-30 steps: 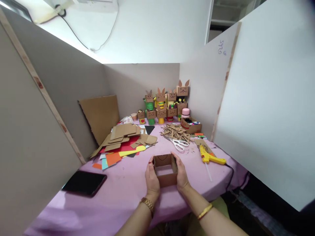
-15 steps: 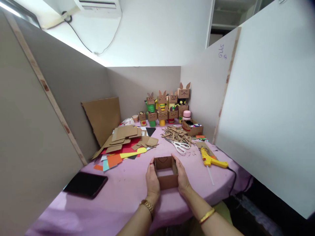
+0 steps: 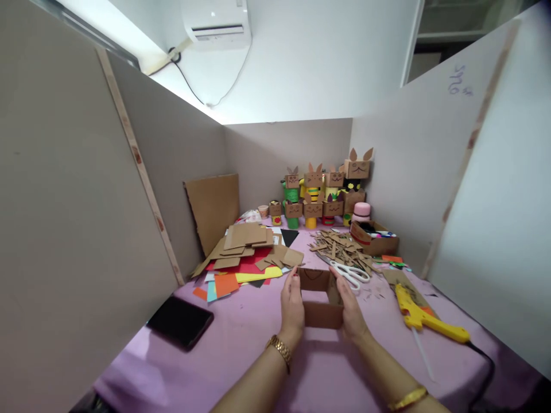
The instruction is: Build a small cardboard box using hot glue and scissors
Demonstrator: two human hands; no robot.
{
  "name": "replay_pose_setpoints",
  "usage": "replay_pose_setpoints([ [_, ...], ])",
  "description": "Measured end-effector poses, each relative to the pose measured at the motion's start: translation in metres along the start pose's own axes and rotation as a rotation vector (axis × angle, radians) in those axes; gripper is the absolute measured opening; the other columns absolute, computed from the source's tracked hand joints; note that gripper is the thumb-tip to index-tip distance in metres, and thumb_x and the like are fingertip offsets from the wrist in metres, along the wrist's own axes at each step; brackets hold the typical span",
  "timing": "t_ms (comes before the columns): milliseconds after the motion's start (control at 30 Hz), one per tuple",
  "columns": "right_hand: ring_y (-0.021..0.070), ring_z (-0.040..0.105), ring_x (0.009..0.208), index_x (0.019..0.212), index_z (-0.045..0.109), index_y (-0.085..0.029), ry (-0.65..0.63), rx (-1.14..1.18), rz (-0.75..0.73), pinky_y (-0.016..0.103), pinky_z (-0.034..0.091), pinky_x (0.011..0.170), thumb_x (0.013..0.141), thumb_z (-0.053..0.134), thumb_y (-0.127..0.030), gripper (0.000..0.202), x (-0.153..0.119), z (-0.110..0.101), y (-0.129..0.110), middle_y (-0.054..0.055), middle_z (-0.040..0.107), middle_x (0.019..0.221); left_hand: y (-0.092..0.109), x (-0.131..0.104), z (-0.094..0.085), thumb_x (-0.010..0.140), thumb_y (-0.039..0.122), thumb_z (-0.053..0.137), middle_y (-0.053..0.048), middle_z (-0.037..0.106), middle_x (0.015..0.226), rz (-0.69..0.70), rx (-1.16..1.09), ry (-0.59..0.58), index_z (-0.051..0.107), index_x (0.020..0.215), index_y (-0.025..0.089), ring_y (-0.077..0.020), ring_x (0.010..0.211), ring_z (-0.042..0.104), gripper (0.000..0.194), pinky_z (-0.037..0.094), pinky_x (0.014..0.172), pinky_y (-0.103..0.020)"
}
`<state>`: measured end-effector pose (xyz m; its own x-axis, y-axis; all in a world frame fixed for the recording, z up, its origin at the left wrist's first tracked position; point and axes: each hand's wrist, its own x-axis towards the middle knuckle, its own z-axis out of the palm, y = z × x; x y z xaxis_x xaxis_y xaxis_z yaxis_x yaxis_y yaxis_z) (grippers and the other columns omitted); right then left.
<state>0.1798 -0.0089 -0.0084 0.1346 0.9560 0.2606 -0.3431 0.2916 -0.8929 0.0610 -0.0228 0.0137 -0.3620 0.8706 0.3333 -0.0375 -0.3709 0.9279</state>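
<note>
Between my two hands is an open cardboard box frame, four-sided, with the purple cloth showing through its middle. My left hand presses along its left side, fingers stretched forward. Against the right side lies my right hand, closed on the frame in the same way. A curved line is drawn on the inside of the far wall. White-handled scissors lie just beyond my right hand. Farther right rests a yellow hot glue gun with a glue stick in it.
Cardboard sheets and coloured paper are piled at left, behind a dark tablet. Cardboard strips lie near a box of markers. Several cardboard animal figures stand at the back. Partition walls enclose the table.
The view has swung left, so the scene sits farther right in the picture. Both hands still hold the box frame, which now appears slightly raised above the cloth.
</note>
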Motion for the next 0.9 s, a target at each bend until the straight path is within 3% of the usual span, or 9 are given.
replay_pose_setpoints([
  [100, 0.0236, 0.032, 0.137, 0.125, 0.058, -0.024, -0.01, -0.022, 0.036, 0.04, 0.019, 0.115, 0.078, 0.057, -0.061, 0.06, -0.002, -0.001, 0.002, 0.004, 0.045, 0.146, -0.007, -0.001, -0.004, 0.09, 0.043, 0.044, -0.014, 0.056, 0.134, -0.034, -0.005, -0.007, 0.058, 0.121, 0.013, -0.0238, 0.126, 0.048, 0.046, 0.033, 0.109, -0.038],
  [233, 0.0277, 0.033, 0.136, 0.125, 0.056, -0.025, -0.025, -0.049, 0.144, 0.048, 0.018, 0.114, 0.08, 0.059, -0.057, 0.056, -0.019, -0.009, 0.01, 0.006, 0.048, 0.143, -0.021, -0.02, -0.014, 0.089, 0.046, 0.045, -0.017, 0.051, 0.137, -0.141, 0.002, -0.015, 0.052, 0.125, 0.012, -0.0263, 0.129, 0.043, 0.05, 0.029, 0.111, -0.043],
  [367, 0.0257, 0.03, 0.137, 0.129, 0.05, -0.031, -0.055, -0.043, 0.21, 0.046, 0.018, 0.114, 0.081, 0.059, -0.055, 0.055, -0.025, -0.016, 0.014, 0.001, 0.042, 0.147, -0.023, -0.029, -0.02, 0.089, 0.05, 0.044, -0.012, 0.049, 0.139, -0.183, -0.01, -0.036, 0.049, 0.127, 0.018, -0.0233, 0.131, 0.04, 0.05, 0.028, 0.112, -0.038],
  [567, 0.0282, 0.027, 0.139, 0.131, 0.05, -0.032, -0.077, -0.094, 0.23, 0.047, 0.013, 0.116, 0.077, 0.061, -0.057, 0.061, -0.013, -0.025, 0.027, 0.0, 0.038, 0.15, -0.02, -0.026, -0.022, 0.084, 0.055, 0.052, -0.015, 0.053, 0.134, -0.216, -0.032, -0.059, 0.052, 0.123, 0.016, -0.0273, 0.127, 0.044, 0.055, 0.034, 0.108, -0.038],
  [700, 0.0295, 0.031, 0.137, 0.13, 0.05, -0.03, -0.08, -0.078, 0.279, 0.049, 0.017, 0.114, 0.074, 0.064, -0.059, 0.064, -0.01, -0.024, 0.028, 0.004, 0.044, 0.146, -0.022, -0.023, -0.023, 0.085, 0.054, 0.052, -0.014, 0.055, 0.131, -0.244, -0.05, -0.102, 0.053, 0.121, 0.018, -0.0268, 0.123, 0.049, 0.052, 0.038, 0.104, -0.037],
  [900, 0.0287, 0.036, 0.135, 0.127, 0.054, -0.029, -0.047, -0.009, 0.245, 0.046, 0.024, 0.113, 0.077, 0.063, -0.056, 0.057, -0.016, -0.016, 0.02, 0.005, 0.048, 0.143, -0.023, -0.02, -0.022, 0.082, 0.059, 0.051, -0.012, 0.05, 0.137, -0.271, -0.065, -0.111, 0.048, 0.125, 0.021, -0.0273, 0.13, 0.042, 0.057, 0.036, 0.106, -0.039],
])
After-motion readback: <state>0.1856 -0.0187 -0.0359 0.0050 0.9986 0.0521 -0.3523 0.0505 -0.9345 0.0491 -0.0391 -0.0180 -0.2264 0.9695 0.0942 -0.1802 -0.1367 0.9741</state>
